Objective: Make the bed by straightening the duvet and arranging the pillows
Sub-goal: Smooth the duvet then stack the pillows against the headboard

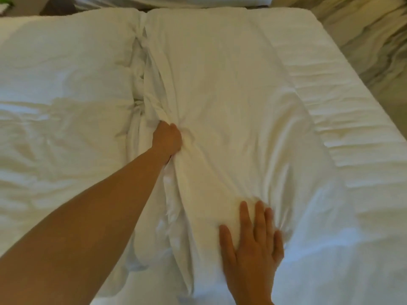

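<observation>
A white duvet (220, 84) lies rumpled over the middle of the bed, with a bunched fold running down its left edge. My left hand (167, 139) reaches forward and grips that fold, fingers curled into the cloth. My right hand (253, 243) lies flat on the duvet nearer to me, fingers spread and straight, pressing the fabric down. To the left a second puffy stretch of white bedding (61, 89) lies creased. White pillows (176, 1) show only as a strip at the top edge.
The bare ribbed mattress cover (326, 91) is exposed along the bed's right side. Beyond the right edge hangs grey-beige crumpled fabric (370, 36). A dark patch (57, 7) sits at the top left by the bed's head.
</observation>
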A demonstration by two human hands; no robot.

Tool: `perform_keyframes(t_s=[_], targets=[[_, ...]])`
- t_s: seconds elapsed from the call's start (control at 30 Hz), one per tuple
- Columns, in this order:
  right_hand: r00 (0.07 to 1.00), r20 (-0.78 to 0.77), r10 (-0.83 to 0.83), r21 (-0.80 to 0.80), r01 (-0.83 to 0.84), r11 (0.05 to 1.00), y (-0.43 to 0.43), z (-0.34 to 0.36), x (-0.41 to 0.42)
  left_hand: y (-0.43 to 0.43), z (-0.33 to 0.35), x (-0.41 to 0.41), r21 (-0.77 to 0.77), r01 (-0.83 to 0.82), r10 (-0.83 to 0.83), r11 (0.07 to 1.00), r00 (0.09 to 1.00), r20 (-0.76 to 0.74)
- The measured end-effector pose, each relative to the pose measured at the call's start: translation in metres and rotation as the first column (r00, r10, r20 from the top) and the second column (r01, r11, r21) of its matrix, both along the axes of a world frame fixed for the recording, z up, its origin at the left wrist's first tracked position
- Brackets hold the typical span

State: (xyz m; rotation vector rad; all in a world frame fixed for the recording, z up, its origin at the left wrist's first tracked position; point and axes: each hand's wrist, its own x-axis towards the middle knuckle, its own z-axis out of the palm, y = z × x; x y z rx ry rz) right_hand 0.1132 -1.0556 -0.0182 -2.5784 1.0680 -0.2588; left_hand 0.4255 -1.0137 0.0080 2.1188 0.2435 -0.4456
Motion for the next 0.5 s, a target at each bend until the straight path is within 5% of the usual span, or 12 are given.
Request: perform_keyframes(t_s=[0.2,0.3,0.43,0.5], targets=[[0.865,0.169,-0.471,0.215,0.434,0.875,0.019,0.005,-0.006,0.008,0.004,-0.019,0.148,-0.080,0.025,0.986,0.941,0.338],[0.780,0.102,-0.617,0.384,0.541,0.748,0.019,0.013,-0.009,0.004,0.008,-0.006,0.163,-0.027,-0.015,0.986,0.968,0.250],[0.636,0.009,-0.771,0.663,0.573,0.481,0.012,0.022,-0.010,-0.003,0.007,0.023,0.137,0.017,-0.037,0.990,0.989,0.143],[0.521,-0.123,-0.845,0.802,0.553,0.224,0.010,0.025,-0.006,-0.003,0.009,0.029,0.105,-0.034,0.019,0.994,0.990,0.141]])
